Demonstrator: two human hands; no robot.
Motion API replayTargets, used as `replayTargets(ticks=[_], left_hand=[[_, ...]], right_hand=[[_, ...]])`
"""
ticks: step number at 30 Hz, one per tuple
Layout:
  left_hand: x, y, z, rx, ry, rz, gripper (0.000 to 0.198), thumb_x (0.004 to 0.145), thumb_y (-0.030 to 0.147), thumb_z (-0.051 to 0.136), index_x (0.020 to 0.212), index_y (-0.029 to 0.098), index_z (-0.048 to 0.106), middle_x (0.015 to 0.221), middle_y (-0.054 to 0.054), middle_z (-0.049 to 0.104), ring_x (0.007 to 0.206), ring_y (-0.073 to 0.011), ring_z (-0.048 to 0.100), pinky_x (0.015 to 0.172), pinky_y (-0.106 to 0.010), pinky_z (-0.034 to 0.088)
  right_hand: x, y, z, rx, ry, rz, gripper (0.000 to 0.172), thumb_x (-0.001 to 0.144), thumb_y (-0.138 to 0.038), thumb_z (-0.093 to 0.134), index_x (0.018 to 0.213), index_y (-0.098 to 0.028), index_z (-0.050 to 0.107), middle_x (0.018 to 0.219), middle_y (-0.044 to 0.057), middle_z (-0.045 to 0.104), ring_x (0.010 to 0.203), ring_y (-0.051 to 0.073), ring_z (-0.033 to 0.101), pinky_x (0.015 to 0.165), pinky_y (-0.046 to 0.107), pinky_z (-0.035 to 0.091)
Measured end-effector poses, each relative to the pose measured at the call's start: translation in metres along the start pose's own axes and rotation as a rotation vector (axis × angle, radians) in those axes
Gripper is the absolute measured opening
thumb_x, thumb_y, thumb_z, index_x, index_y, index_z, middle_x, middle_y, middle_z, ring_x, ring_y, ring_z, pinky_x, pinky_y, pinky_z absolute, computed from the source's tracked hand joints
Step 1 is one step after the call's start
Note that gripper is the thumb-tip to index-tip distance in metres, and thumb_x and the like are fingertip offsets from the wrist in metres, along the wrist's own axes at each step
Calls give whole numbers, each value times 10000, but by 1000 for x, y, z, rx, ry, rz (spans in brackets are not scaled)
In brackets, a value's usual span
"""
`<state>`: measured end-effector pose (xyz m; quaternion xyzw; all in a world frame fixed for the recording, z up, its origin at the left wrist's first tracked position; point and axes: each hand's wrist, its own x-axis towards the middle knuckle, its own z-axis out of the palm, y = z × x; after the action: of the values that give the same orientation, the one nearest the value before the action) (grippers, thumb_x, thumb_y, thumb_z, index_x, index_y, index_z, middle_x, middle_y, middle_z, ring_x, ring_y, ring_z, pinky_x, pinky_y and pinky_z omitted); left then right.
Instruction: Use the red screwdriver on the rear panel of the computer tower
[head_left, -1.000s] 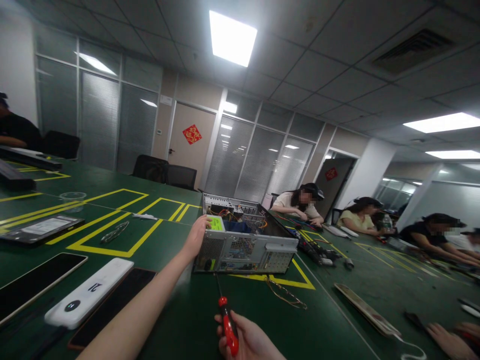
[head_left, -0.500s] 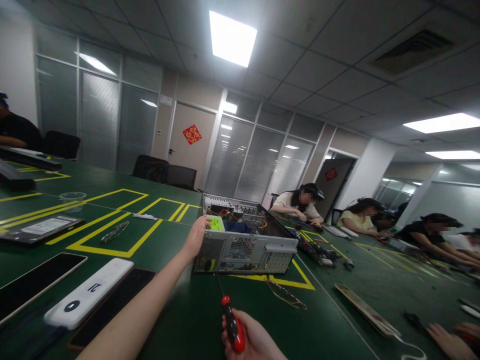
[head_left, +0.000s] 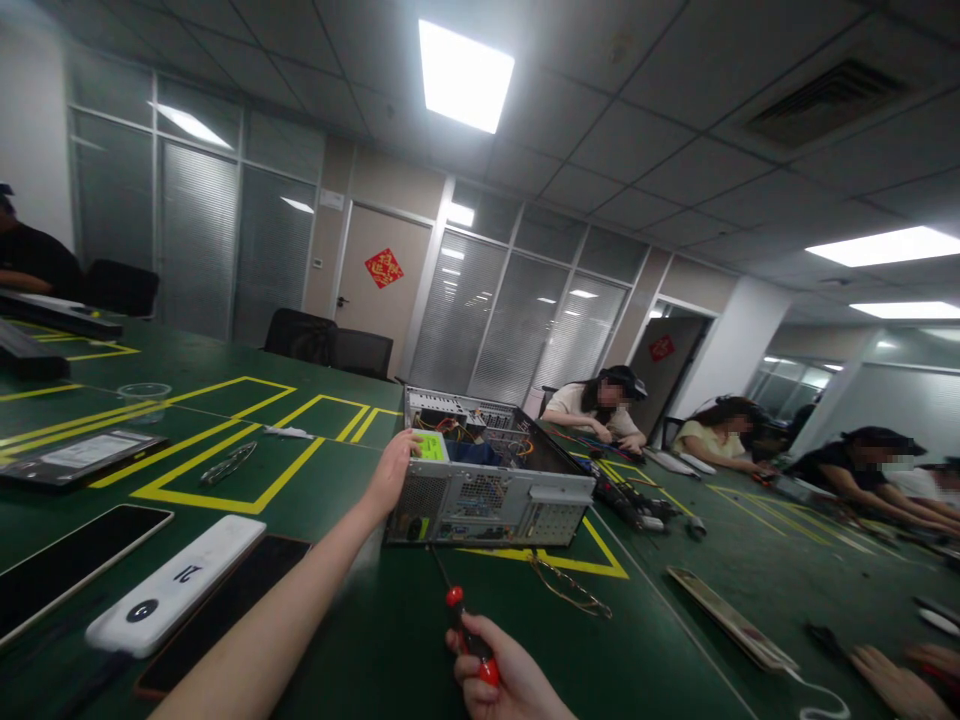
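Observation:
An open computer case [head_left: 517, 500] lies on the table with its rear panel facing me. My left hand [head_left: 391, 472] grips its left upper edge, fingertips curled over beside the power supply [head_left: 430, 447] with a yellow-green label. In my right hand [head_left: 495, 665] is a screwdriver [head_left: 474, 628] with a red and black handle, my fingers wrapped round it. Its shaft slants up and away to the bottom edge of the rear panel, near the left corner. Whether the tip sits on a screw is too small to tell.
Left of my arm are a hard drive [head_left: 82, 458], phones, a white device marked 21 [head_left: 180, 585], a plastic cup [head_left: 144, 402] and a small clear bag [head_left: 229, 463]. A cable loop [head_left: 570, 585] lies before the case. Another phone [head_left: 727, 617] and co-workers are to the right.
My right fingers have shifted and closed further round the screwdriver handle, which has moved slightly to the right. The left hand and the case stay where they were.

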<state>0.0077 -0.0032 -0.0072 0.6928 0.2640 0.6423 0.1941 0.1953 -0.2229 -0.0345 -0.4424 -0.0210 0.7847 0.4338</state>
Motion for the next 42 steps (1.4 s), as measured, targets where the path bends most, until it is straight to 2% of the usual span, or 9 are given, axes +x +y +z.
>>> replayTargets(ticks=[4,7,11,16,20,23,30,39,42], left_hand=[[0,-1,1,4,13,9,527,1016,548,256,851,218,632,1151,-114,695,1304,-266,550,1174,-473,400],[0,-1,0,5,6,14,526,1015,547,255,859,215,632,1154,-115,693,1307,-268,547,1173,-477,402],[0,0,0,6,2,9,526,1016,546,254,856,216,631,1154,-114,692,1309,-269,544,1172,-476,401],[-1,0,1,-5,11,15,522,1017,541,259,864,213,634,1161,-118,692,1314,-270,540,1171,-475,402],[-1,0,1,-6,10,12,506,1017,523,264,864,210,632,1159,-117,691,1305,-269,543,1166,-477,402],[0,-1,1,-6,16,9,497,1014,519,271,862,210,629,1142,-112,692,1298,-266,544,1163,-473,401],[0,1,-1,1,7,25,513,1019,529,264,854,209,630,1138,-112,695,1295,-266,551,1159,-465,410],[0,2,0,6,8,10,499,1021,505,259,861,209,627,1155,-109,690,1311,-263,536,1158,-463,405],[0,0,0,2,9,16,489,1020,498,268,860,211,629,1149,-106,691,1308,-261,540,1158,-462,406]], right_hand=[[-3,2,7,48,21,29,353,1007,-369,495,823,-102,632,620,44,619,491,78,571,406,108,386],[-7,3,12,40,1,44,406,1039,-391,422,899,-82,646,671,66,666,517,93,600,438,139,445],[-8,4,12,26,-5,46,451,1055,-387,361,906,-78,653,610,46,622,479,93,562,382,124,372],[-6,1,11,99,42,-67,402,1037,-344,455,766,-95,616,607,34,581,406,28,450,331,72,219],[-9,-1,12,140,87,-19,359,1033,-327,476,855,-58,633,561,-10,530,388,20,451,341,64,271],[-7,-1,10,163,97,21,365,1026,-368,492,926,-46,634,567,-6,556,403,39,497,353,74,320],[6,2,0,119,17,61,355,1015,-392,497,908,-83,638,624,43,633,444,68,562,383,107,384],[3,-5,-2,185,4,42,308,1009,-375,475,895,-130,623,610,3,573,410,34,452,355,81,266],[-3,-8,-2,152,-54,63,246,982,-332,525,891,-124,619,586,-28,530,401,19,413,361,74,224]])
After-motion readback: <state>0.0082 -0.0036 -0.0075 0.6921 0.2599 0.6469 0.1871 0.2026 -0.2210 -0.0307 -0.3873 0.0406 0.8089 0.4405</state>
